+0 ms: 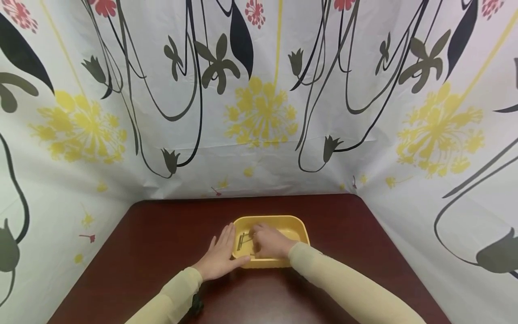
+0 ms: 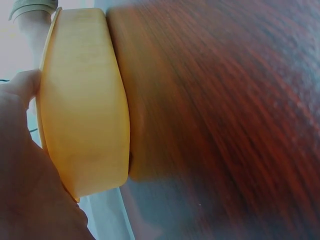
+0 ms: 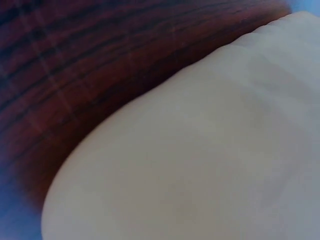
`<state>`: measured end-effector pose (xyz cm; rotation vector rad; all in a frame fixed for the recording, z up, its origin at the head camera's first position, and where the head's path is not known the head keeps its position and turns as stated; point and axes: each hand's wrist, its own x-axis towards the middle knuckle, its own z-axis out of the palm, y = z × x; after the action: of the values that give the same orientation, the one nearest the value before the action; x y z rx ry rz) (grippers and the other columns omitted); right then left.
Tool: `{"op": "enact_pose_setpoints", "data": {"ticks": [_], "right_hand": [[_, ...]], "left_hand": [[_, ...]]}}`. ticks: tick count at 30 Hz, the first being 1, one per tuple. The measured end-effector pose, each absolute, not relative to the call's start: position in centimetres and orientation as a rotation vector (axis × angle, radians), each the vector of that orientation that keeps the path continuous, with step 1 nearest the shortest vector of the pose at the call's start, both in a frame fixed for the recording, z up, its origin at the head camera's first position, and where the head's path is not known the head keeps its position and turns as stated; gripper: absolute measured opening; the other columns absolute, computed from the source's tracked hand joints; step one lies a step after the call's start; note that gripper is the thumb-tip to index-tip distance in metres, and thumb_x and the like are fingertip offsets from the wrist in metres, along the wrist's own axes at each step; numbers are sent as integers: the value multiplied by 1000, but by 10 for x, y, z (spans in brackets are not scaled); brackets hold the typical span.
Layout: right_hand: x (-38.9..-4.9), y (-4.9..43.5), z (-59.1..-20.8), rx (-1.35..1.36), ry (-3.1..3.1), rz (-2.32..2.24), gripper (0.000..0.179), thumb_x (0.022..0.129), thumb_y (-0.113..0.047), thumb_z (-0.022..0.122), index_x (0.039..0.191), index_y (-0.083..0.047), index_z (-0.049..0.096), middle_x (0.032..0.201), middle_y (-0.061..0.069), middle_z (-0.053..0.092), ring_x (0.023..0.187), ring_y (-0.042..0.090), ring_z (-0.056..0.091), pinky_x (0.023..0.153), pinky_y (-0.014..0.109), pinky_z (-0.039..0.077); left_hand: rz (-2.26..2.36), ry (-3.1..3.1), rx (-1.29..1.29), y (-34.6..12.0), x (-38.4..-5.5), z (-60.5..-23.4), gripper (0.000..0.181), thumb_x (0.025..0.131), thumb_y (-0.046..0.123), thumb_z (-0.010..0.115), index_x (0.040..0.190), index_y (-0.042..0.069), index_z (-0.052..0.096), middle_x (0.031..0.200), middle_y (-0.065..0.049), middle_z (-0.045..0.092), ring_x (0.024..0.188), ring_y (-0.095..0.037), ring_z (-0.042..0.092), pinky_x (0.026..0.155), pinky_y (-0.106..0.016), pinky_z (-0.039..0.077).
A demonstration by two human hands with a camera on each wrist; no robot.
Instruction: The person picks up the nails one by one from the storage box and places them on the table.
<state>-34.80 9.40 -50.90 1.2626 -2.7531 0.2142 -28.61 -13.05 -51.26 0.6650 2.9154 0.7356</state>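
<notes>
A shallow yellow plastic tray point(image 1: 297, 231) with rounded corners stands on the table. Against its left side rests my left hand point(image 1: 218, 256), fingers straight and together, thumb reaching along the near rim. The left wrist view shows that thumb at the rim of the tray's outer wall point(image 2: 85, 100). Inside the tray my right hand point(image 1: 271, 243) reaches down with bent fingers, its fingertips hidden. Several thin dark nail-like pieces point(image 1: 240, 242) lie at the tray's left end, one slanting toward the right fingers; I cannot tell whether they pinch it. Only the palm side of the right hand point(image 3: 190, 160) fills the right wrist view.
The dark red-brown wooden table point(image 1: 174, 234) has rounded far corners. White cloth point(image 1: 259, 171) printed with flowers hangs around its back and sides. A small dark green object point(image 1: 196, 306) shows beside the left sleeve, near the bottom of the head view.
</notes>
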Motion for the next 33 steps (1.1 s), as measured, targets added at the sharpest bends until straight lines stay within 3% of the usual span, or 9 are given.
{"op": "enact_pose_setpoints", "data": {"ticks": [9,17,24,33], "right_hand": [[-344,101,-503,1285,-2726,236,17,74,-29,84,64,-25,70,126,6,63,120,23,52,104,37,44],[-348,112,-498,1271,-2679,268,23,71,-27,83,60,-29,63,129,7,61,124,22,49,100,39,47],[-347,127,-486,1232,-2724,308,19,70,-23,80,61,-29,65,140,11,55,140,35,39,113,46,34],[-349,141,-467,1195,-2722,246,19,78,-24,76,62,-29,67,144,10,52,145,38,32,114,53,31]], "left_hand": [[741,2901,666,-130,-285,-514,107,94,70,50,161,6,-3,168,-10,-6,154,-28,-4,117,-64,7],[737,2921,680,-131,-287,-512,108,93,70,52,161,5,-1,168,-10,-6,154,-29,-3,117,-63,7],[736,2929,683,-129,-289,-516,108,93,70,52,161,6,-1,168,-9,-6,154,-30,-1,117,-64,8],[719,2947,672,-130,-292,-519,110,92,71,53,162,7,-3,168,-8,-6,154,-27,-3,117,-63,7]]}}
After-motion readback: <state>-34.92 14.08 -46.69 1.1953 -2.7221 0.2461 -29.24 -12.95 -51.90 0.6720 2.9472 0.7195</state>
